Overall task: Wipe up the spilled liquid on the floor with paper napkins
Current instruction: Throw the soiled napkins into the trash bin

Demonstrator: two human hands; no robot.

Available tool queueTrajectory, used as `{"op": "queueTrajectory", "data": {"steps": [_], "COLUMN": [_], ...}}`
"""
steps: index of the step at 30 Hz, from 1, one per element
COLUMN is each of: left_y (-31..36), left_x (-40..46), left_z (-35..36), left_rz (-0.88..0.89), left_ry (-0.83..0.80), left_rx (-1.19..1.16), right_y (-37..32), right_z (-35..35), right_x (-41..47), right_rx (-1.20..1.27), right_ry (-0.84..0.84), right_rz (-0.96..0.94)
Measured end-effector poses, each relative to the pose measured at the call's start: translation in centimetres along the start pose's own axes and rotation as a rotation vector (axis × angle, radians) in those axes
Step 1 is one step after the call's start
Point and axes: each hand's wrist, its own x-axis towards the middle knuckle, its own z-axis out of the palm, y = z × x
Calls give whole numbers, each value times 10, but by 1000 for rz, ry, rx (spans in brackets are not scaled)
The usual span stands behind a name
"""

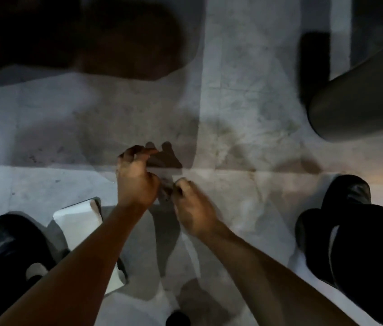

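Both hands meet above the pale tiled floor [244,102]. My left hand [136,177] and my right hand [192,205] each pinch a small grey napkin [165,182] held between them; the frame is blurred, so its shape is unclear. A white napkin pack [77,220] lies on the floor under my left forearm. Faint darker patches mark the tiles around the hands, around [232,147]; I cannot tell wet from shadow.
My black shoes stand at the lower left [4,238] and the lower right [345,201]. A dark cylindrical object [359,104] stands at the right, and a dark brown mass [124,38] fills the top left. A small black object [177,318] sits at the bottom edge.
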Motion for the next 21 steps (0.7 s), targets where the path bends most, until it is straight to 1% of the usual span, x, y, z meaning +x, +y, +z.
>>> {"op": "queueTrajectory", "data": {"steps": [1, 2, 3, 5, 6, 7, 9, 10, 11, 12, 14, 17, 18, 19, 20, 21], "left_y": [4, 6, 11, 35, 49, 67, 120, 150, 181, 212, 273, 340, 357, 371, 381, 387], "left_x": [0, 2, 3, 3, 3, 2, 3, 3, 2, 2, 1, 2, 3, 3, 3, 4], "left_z": [-2, 0, -2, -3, -3, -2, 2, 2, 1, -2, -16, -41, -47, -52, -55, -56], "left_rz": [8, 14, 10, 25, 47, 76, 135, 143, 149, 174, 277, 402, 427, 439, 441, 436], "left_ry": [-5, -10, -15, -17, -16, -11, 9, 20, 38, 62, 100, 90, 96, 103, 103, 103], "left_rx": [6, 12, 9, -73, -125, -162, -258, -328, -400, -453, -522, -629, -648, -650, -648, -649], "right_y": [3, 21, 44, 83, 94, 98, 95, 88, 74, 61, 44, 31, 37, 46, 59, 71], "right_z": [-2, -9, -19, -63, -89, -118, -173, -195, -218, -241, -293, -370, -392, -412, -426, -434], "right_x": [-8, -18, -28, -52, -58, -64, -71, -70, -68, -67, -70, -82, -84, -84, -84, -83], "right_rx": [-28, -120, -190, -307, -287, -240, -103, -35, -19, -20, -33, -84, -76, -61, -40, -49], "right_ry": [-42, -38, -2, 115, 190, 300, 491, 574, 660, 753, 932, 1230, 1305, 1327, 1292, 1187], "right_rz": [1, -7, 26, 172, 272, 341, 308, 262, 204, 149, 94, 91, 116, 187, 279, 385]}}
